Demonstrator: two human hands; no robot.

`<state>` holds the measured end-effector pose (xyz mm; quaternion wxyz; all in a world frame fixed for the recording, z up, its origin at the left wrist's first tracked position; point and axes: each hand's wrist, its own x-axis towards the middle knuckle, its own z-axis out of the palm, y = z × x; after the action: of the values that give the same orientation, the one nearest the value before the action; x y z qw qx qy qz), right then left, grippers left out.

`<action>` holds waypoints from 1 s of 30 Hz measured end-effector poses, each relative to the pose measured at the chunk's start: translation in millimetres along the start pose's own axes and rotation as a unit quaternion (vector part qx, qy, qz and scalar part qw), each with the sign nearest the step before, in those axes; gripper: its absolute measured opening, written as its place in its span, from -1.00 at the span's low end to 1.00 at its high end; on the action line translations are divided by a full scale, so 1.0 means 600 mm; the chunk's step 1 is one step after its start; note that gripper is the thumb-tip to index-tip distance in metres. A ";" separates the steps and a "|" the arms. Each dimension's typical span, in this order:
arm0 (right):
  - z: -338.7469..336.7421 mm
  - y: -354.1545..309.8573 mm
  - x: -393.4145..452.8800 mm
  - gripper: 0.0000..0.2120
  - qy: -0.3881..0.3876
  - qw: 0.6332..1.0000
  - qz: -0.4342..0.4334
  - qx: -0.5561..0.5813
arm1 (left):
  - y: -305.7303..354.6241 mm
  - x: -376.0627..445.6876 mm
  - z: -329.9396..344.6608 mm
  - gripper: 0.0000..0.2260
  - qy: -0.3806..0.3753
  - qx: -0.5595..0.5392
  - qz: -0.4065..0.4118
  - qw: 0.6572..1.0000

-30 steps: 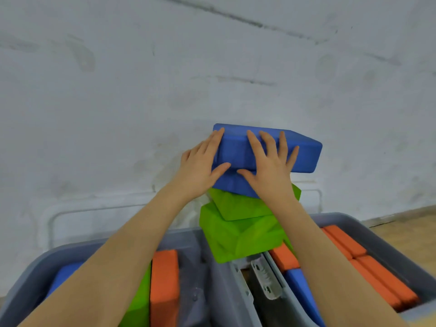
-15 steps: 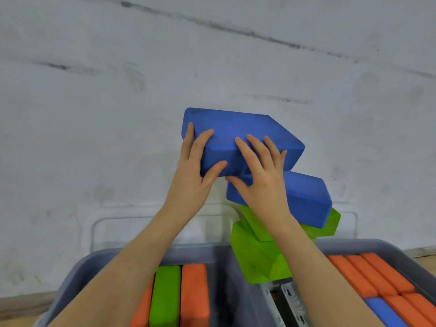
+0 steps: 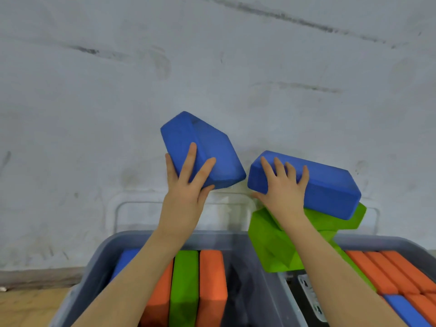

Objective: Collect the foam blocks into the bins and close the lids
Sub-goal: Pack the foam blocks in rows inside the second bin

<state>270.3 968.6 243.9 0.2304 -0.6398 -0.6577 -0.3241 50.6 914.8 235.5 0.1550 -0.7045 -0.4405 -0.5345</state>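
The left hand [image 3: 186,185] has lifted one blue block [image 3: 200,149] off the stack at centre frame, gripping it. The right hand [image 3: 283,187] clasps the second blue block [image 3: 325,187]; next, probably, into the lower-left bin [image 3: 101,258].

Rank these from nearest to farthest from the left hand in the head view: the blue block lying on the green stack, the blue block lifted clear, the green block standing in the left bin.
1. Lifted blue block: gripped by the left hand.
2. Blue block on the green stack: to the right, under the right hand.
3. Green block in the left bin: below, between orange blocks.
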 end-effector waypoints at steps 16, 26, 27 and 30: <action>-0.094 -0.190 0.009 -0.33 0.236 0.950 -0.079 0.189 | -0.066 -0.008 -0.099 -0.53 0.027 -0.040 -0.093 0.994; -0.068 -0.291 -0.092 -0.27 0.021 0.882 0.020 0.471 | -0.151 -0.098 -0.151 -0.65 0.009 -0.050 -0.084 0.995; -0.062 -0.289 -0.110 -0.24 -0.014 0.867 0.043 0.496 | -0.153 -0.114 -0.143 -0.65 -0.003 -0.056 -0.091 0.994; -0.041 -0.279 -0.154 -0.18 -0.072 0.892 0.018 0.445 | -0.158 -0.162 -0.119 -0.66 -0.047 -0.073 -0.114 0.990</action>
<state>108.4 891.6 172.6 0.4485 -0.5038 -0.7363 0.0539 -71.8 874.7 152.2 0.0204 -0.6834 -0.4849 -0.5453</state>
